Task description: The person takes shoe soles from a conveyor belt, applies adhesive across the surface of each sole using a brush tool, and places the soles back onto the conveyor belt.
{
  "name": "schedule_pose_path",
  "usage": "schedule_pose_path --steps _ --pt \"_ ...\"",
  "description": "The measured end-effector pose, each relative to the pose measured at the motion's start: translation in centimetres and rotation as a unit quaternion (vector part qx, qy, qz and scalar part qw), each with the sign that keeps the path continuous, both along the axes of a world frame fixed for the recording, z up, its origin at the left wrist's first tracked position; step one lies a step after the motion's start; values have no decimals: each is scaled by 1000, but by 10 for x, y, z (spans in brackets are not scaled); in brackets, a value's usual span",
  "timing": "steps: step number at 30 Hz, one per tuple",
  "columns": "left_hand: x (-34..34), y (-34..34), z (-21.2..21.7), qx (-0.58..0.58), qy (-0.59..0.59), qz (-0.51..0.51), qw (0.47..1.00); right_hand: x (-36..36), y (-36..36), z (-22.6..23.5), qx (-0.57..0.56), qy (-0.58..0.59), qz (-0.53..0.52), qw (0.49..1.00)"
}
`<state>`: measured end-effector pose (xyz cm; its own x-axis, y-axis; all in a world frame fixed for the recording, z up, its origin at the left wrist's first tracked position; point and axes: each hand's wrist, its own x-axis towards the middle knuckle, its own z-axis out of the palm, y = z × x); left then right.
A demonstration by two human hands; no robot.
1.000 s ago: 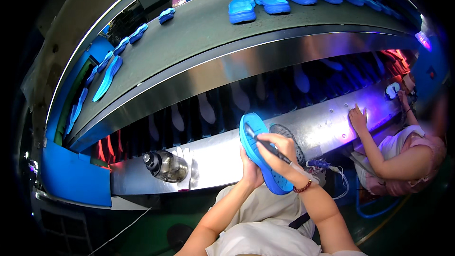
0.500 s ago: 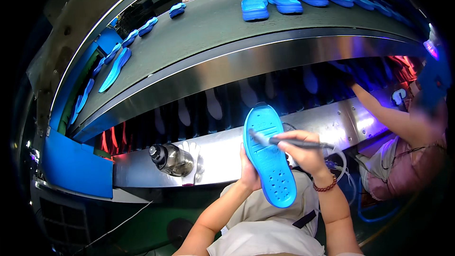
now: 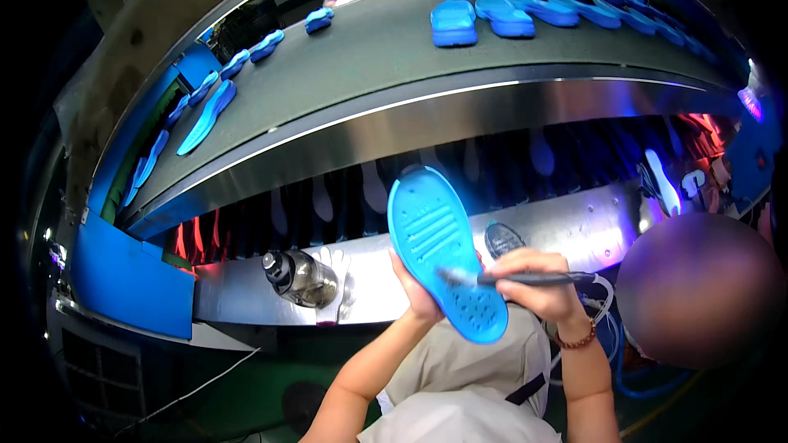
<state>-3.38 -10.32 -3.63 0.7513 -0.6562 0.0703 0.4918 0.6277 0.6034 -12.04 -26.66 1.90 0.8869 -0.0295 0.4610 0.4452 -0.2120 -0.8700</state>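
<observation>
While the left hand (image 3: 417, 289) grips the blue sole (image 3: 445, 253) from behind, tilting its grooved face up toward the head, the right hand (image 3: 533, 283) is closed around a dark brush (image 3: 525, 279) whose tip touches the sole's heel end, a pose that seems meant to steady the work. Just beside, a clear bottle (image 3: 300, 277) lies on the steel table (image 3: 246, 291). More blue soles (image 3: 453, 20) ride the grey conveyor (image 3: 361, 66) above. No labels can be made out
</observation>
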Motion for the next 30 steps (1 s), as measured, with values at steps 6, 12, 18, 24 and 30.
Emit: schedule_pose_path --steps 6,12,18,24,30 --pt "13 0 15 -80 24 66 994 -13 4 5 -80 -22 142 986" --pt "26 5 28 -110 3 109 988 -18 3 2 -97 -26 105 989" --pt "28 9 33 -71 2 116 991 -17 0 -15 -30 9 35 999" --pt "25 13 39 -133 -77 35 988 -20 -6 -27 164 109 67 978" --pt "-16 7 8 -82 -14 -22 996 -26 29 -25 333 131 34 933"
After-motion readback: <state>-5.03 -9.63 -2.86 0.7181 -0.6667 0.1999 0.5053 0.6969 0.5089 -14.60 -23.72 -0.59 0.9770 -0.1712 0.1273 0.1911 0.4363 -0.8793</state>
